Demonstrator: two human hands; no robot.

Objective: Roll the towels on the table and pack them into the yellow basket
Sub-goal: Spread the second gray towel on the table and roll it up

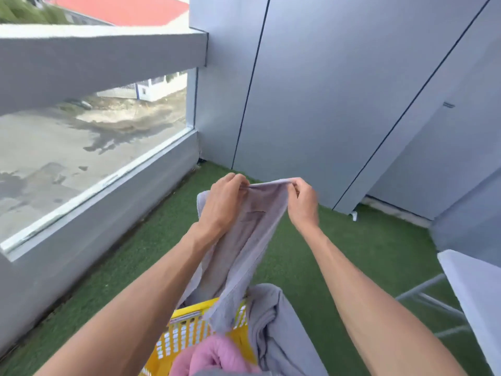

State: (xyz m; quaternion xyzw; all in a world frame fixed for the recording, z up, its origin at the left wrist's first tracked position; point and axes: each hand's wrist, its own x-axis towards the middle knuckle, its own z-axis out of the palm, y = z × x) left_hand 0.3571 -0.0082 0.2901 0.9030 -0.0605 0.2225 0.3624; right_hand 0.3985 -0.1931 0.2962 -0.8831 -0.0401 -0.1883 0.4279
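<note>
Both hands, left and right, pinch a grey towel's top edge above the yellow basket; pink towel inside, white desk to its right

Both hands are holding a towel up above the basket: left hand at its left top edge, right hand at the right. Its lower end is hanging, seemingly, into the basket. The table is standing well to the right.
</note>
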